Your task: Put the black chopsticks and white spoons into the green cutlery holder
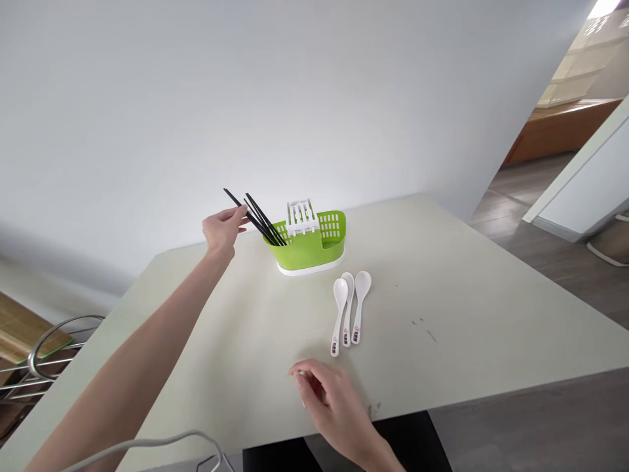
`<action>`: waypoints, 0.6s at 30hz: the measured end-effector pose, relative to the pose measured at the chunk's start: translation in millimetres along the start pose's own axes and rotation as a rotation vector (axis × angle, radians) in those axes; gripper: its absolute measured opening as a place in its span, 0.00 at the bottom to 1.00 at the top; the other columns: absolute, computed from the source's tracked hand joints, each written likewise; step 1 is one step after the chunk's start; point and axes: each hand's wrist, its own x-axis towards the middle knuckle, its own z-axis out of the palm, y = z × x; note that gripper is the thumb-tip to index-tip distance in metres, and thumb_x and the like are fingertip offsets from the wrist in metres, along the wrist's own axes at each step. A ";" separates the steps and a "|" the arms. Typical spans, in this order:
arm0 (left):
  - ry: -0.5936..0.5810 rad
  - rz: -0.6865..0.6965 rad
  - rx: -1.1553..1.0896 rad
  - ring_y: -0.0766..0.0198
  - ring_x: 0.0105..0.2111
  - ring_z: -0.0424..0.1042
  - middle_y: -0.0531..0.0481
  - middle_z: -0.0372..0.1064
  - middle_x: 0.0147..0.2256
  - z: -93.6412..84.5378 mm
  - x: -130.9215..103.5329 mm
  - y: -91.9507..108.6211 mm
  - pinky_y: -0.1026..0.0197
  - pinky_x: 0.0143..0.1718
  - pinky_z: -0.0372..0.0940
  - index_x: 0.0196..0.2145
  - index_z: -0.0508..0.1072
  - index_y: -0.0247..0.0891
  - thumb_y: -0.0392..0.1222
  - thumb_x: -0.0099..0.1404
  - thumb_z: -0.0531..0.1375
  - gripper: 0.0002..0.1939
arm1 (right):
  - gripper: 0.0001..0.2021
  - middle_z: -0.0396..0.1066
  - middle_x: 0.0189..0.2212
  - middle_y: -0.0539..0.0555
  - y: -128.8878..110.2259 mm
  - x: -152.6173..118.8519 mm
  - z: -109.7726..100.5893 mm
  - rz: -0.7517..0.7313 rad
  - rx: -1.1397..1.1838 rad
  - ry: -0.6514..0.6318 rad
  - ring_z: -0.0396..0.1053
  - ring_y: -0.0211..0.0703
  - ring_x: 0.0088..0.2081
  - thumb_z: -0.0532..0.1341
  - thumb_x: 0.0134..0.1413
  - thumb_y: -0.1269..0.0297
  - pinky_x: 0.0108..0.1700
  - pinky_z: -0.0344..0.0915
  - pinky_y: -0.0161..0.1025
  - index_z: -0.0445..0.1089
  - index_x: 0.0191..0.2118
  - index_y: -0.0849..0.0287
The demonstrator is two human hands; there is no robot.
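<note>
Black chopsticks lean to the left out of the left compartment of a green basket with a white base and a white slatted piece on top. My left hand pinches the upper part of one or more of them; how many is hard to tell. Three white spoons lie side by side in front of the basket, bowls towards it. Below their handles my right hand rests near the table's front edge, fingers curled, with what they hold, if anything, hidden.
A pale table stands against a plain wall. At the far left is a metal rack with a wooden board. A grey cable crosses the lower left.
</note>
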 end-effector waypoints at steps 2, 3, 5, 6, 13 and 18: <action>-0.020 0.014 0.037 0.52 0.39 0.83 0.37 0.82 0.41 4.4 -1.4 -6.0 0.61 0.32 0.74 0.36 0.83 0.31 0.47 0.58 0.72 0.15 | 0.15 0.69 0.27 0.49 0.2 -0.1 0.1 -0.006 -0.002 0.002 0.63 0.37 0.28 0.54 0.75 0.56 0.29 0.56 0.35 0.76 0.47 0.56; -0.026 0.014 0.050 0.52 0.39 0.83 0.37 0.82 0.41 6.1 -2.1 -8.7 0.60 0.32 0.74 0.36 0.83 0.31 0.48 0.58 0.72 0.15 | 0.15 0.69 0.27 0.49 0.2 -0.2 0.2 -0.010 -0.003 0.002 0.63 0.37 0.28 0.54 0.75 0.56 0.29 0.56 0.35 0.76 0.47 0.55; -0.046 -0.009 0.070 0.53 0.39 0.83 0.37 0.82 0.41 8.4 -3.4 -14.3 0.60 0.33 0.74 0.35 0.82 0.32 0.47 0.58 0.72 0.15 | 0.15 0.69 0.27 0.49 0.1 -0.2 0.1 -0.017 -0.003 0.006 0.63 0.37 0.27 0.53 0.75 0.56 0.28 0.57 0.35 0.76 0.47 0.55; -0.061 -0.024 0.087 0.53 0.38 0.83 0.37 0.82 0.40 8.9 -3.9 -17.2 0.60 0.33 0.75 0.35 0.82 0.32 0.47 0.58 0.71 0.14 | 0.15 0.69 0.27 0.49 0.0 -0.1 0.1 -0.018 -0.002 0.009 0.63 0.37 0.27 0.53 0.75 0.56 0.28 0.57 0.35 0.76 0.47 0.54; -0.175 -0.003 0.293 0.53 0.39 0.82 0.41 0.82 0.35 5.0 -0.4 -33.0 0.60 0.34 0.73 0.33 0.81 0.35 0.50 0.58 0.72 0.14 | 0.15 0.69 0.27 0.49 0.5 -0.1 -0.1 -0.013 -0.031 0.008 0.63 0.37 0.27 0.53 0.75 0.56 0.29 0.57 0.35 0.76 0.48 0.55; -0.248 -0.022 0.269 0.58 0.34 0.80 0.40 0.82 0.38 -2.8 0.3 -44.8 0.60 0.32 0.72 0.41 0.77 0.35 0.60 0.64 0.67 0.23 | 0.16 0.68 0.26 0.49 0.4 -0.5 0.0 -0.001 -0.064 -0.023 0.62 0.37 0.26 0.53 0.75 0.56 0.28 0.56 0.35 0.76 0.47 0.56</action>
